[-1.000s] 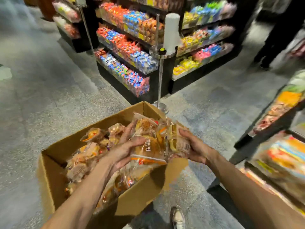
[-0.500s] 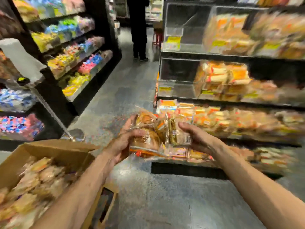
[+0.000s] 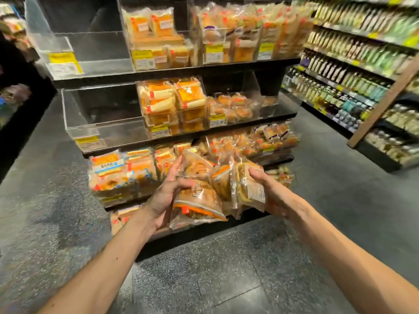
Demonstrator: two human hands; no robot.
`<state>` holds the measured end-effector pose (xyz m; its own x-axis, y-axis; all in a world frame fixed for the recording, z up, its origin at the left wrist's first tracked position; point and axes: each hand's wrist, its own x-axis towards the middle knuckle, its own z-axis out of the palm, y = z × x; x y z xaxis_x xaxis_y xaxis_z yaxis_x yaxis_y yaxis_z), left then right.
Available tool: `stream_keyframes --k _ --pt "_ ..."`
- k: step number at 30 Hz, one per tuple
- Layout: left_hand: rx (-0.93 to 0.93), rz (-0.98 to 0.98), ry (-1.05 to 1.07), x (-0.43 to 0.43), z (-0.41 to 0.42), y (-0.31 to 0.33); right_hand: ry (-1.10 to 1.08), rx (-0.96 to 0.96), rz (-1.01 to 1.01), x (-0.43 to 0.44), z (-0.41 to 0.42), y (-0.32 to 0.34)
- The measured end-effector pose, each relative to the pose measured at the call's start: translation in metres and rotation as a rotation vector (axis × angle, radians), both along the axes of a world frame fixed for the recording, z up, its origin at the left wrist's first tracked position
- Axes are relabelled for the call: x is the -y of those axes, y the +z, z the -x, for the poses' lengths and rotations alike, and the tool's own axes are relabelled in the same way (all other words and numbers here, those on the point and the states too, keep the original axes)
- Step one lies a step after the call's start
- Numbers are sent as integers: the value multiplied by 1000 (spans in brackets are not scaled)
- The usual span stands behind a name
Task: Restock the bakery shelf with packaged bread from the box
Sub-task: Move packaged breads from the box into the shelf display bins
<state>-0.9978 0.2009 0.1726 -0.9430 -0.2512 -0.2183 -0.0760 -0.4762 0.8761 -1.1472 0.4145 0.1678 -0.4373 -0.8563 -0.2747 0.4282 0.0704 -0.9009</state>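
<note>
Between both hands I carry a bundle of several clear bread packets (image 3: pixel 205 196) with orange stripes. My left hand (image 3: pixel 166 196) grips the bundle's left side, thumb over the front packet. On the right side my right hand (image 3: pixel 271 193) grips a packet with a white label. The bundle hangs in front of the lower tiers of the bakery shelf (image 3: pixel 181 137). Clear bins at the left of the top tier (image 3: pixel 90 41) and middle tier (image 3: pixel 102 109) hold nothing. The box is out of view.
Other bins hold orange-labelled bread packets (image 3: pixel 174 103) and buns (image 3: pixel 235 105). A long shelf of bottles and bags (image 3: pixel 353 71) runs along the right, with a wooden post (image 3: pixel 385 103) leaning before it. Grey speckled floor (image 3: pixel 215 279) lies between me and the shelf.
I have turned right, away from the box, and now face the bakery shelf closer up. Both hands keep the same hold on the bundle of packets.
</note>
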Motion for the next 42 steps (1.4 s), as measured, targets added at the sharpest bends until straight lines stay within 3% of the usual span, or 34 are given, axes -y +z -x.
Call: stream_keyframes --k 9,14,16,21,28,31,34,36,37,42 --pt "62 246 -153 -52 143 -10 -262 98 18 -48 100 -8" --pt "138 210 -145 -47 228 -19 -411 21 -65 -32 167 -1" --pt "71 156 -184 -39 264 -19 -426 -22 -85 -23 197 9" --pt "-30 302 -206 -11 349 -3 -483 -154 -152 8 282 24" --pt "223 241 -111 10 449 7 -738 -287 -351 42 381 32" --pt "233 201 -111 9 485 6 -837 -468 -446 46 417 32" --pt "219 156 -93 1 512 9 -917 -1045 -576 43 449 27" --pt "235 162 -86 -3 530 10 -866 -1379 -505 40 470 31" --pt "225 168 -77 -5 540 11 -787 -1422 -446 37 482 33" --pt "220 234 0 -20 589 17 -279 -1082 -285 12 552 42"
